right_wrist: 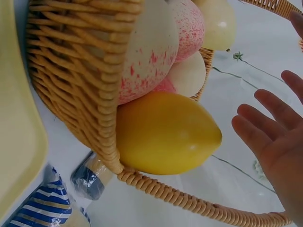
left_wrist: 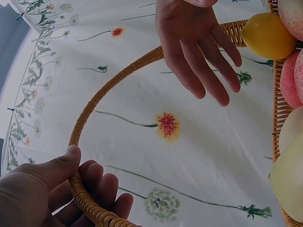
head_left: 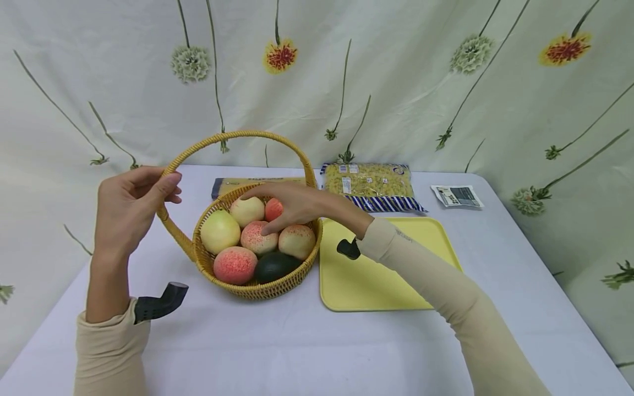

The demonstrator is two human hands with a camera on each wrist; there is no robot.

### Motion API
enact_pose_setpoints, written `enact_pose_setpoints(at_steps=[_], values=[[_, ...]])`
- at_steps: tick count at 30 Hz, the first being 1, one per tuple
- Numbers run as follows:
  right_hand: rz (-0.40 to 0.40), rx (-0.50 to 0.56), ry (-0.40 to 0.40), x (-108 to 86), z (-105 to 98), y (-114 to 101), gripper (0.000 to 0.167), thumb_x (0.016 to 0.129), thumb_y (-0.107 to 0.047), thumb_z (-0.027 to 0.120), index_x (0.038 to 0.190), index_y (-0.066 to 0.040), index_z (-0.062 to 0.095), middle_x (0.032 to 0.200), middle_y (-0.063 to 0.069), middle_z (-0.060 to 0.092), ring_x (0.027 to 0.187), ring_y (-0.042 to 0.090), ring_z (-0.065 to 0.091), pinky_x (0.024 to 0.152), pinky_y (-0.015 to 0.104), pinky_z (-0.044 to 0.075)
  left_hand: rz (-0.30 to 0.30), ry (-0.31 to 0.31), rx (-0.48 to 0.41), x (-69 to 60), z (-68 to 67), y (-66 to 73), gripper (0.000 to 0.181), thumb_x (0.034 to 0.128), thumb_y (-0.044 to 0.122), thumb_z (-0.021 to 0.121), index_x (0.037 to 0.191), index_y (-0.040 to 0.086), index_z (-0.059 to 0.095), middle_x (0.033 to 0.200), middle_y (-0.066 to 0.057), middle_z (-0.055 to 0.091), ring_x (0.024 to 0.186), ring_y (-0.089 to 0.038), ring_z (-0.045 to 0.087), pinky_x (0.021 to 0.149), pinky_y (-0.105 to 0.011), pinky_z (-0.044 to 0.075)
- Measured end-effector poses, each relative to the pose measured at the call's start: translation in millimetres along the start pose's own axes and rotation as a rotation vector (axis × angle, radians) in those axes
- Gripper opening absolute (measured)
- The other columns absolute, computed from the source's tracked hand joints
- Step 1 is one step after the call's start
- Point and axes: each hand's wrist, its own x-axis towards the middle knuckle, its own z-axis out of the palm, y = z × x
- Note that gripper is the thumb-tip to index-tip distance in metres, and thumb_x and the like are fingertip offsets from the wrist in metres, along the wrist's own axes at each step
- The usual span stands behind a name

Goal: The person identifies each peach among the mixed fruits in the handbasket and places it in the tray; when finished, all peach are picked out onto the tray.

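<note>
Left hand (head_left: 121,212): we are grasping the woven handle (head_left: 247,133); right hand (head_left: 294,202): spreading, empty — nearer the yellow fruit (right_wrist: 168,132), tip facing it.

The head camera is looking forward and down from the near side of the basket (head_left: 269,290), standing farthest off and taking in the tabletop (head_left: 247,352) all around it. The left-wrist camera is facing across the basket's handle (head_left: 247,133) from close by, catching the basket's body only along the picture's right edge. The right-wrist camera is hanging close against the basket's wall, its picture turned sideways. Both wrist views are sharing the handle, the yellow fruit (right_wrist: 165,132) and the right grip (head_left: 297,202).
</note>
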Motion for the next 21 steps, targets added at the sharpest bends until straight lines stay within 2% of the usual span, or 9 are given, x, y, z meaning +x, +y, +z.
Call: enact_pose_setpoints(at_steps=[4,16,21], values=[[-0.008,0.035,-0.025,5.8,3.0,-1.3,0.068,0.085,-0.031,0.073,0.144,-0.016,0.042,0.146,0.000,0.043,0.133,0.016,0.040,0.106,0.024,0.032,-0.001,0.000,0.001,0.0,0.0,-0.4,0.022,0.0880,0.012,0.069,0.105,-0.001,0.068,0.079,0.009,0.066,0.063,-0.003,0.064,0.060,-0.012,0.050],[0.011,0.001,-0.081,14.6,11.3,-5.9,0.068,0.085,-0.030,0.072,0.144,-0.017,0.041,0.147,-0.002,0.041,0.136,0.017,0.037,0.107,0.026,0.031,0.000,0.001,0.010,0.0,0.1,0.0,0.020,0.0883,0.013,0.069,0.104,0.000,0.068,0.078,0.008,0.065,0.064,-0.004,0.063,0.059,-0.012,0.050],[0.020,0.008,-0.103,17.6,15.1,-5.8,0.067,0.086,-0.029,0.071,0.144,-0.015,0.041,0.145,0.000,0.043,0.120,0.020,0.046,0.093,0.026,0.037,0.002,-0.002,0.011,-0.3,0.5,0.6,0.021,0.0883,0.014,0.069,0.104,0.000,0.068,0.078,0.008,0.065,0.064,-0.004,0.063,0.060,-0.012,0.050]])
